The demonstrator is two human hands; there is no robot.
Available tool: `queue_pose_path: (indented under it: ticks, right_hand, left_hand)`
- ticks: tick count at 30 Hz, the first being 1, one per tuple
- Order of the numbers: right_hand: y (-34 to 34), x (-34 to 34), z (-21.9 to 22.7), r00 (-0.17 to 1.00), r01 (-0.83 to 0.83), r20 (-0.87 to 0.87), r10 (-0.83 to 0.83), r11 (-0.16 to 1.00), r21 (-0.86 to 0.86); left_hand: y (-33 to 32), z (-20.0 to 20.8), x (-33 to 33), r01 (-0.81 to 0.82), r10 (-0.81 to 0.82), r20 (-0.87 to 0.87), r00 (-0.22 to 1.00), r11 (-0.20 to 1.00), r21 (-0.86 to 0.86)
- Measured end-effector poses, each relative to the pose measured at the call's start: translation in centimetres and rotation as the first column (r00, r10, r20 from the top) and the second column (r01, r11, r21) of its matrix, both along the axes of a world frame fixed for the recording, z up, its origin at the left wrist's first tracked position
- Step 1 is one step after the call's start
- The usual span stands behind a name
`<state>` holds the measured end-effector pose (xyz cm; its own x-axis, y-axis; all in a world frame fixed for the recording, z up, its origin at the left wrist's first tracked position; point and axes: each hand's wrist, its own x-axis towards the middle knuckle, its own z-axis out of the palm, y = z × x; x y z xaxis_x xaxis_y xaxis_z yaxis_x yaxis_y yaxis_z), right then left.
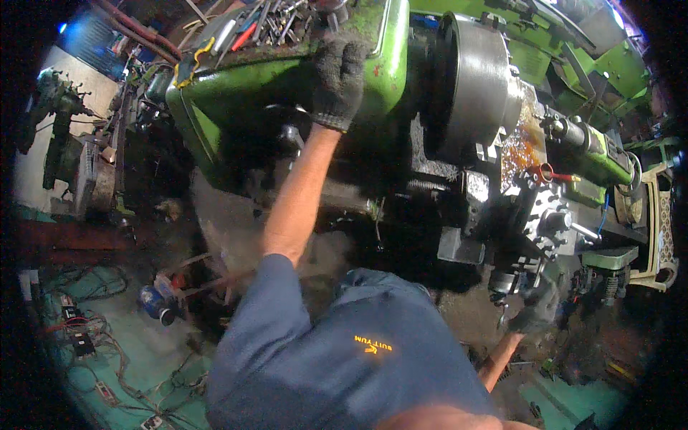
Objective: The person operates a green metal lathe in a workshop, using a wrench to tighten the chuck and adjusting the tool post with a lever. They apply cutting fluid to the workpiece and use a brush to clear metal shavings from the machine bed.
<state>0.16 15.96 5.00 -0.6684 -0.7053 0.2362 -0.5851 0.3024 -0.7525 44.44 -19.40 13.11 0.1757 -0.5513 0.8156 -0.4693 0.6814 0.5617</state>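
A green metal lathe stands before me, its headstock [287, 86] at the upper middle and a large dark round chuck [476, 79] to its right. My left hand [339, 82], in a dark grey knit glove, is up at the headstock's top front edge. Its fingers look curled, just below a grey metal cylindrical part [331, 13]; what they hold, if anything, is hidden. Low on the right, my right hand [537, 307], also gloved, is beside the carriage [545, 222] and near a small metal crank [505, 283]. Its fingers are dark and blurred, so their grip is unclear.
Several hand tools [261, 29] lie on top of the headstock. A green tailstock [609, 154] stands right of the carriage. Brown oily fluid [527, 136] wets the bed by the chuck. Loose cables [107, 380] and a blue container [156, 304] are on the floor at left.
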Motion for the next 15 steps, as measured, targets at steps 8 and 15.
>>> queue_pose_path:
  ticks: [8, 15]
  right_hand:
    - [-2.6, -11.6, -7.5, 0.983, 0.032, -0.177, 0.044, 0.913, 0.406]
    - [-4.8, -12.4, -12.1, 0.946, -0.209, 0.31, 0.092, 0.905, 0.371]
  left_hand:
    - [-1.3, -0.2, 8.2, -0.214, 0.228, 0.292, 0.929, 0.973, -0.08]
    - [0.9, -0.2, 10.4, -0.126, 0.101, 0.174, 0.98, 0.983, 0.136]
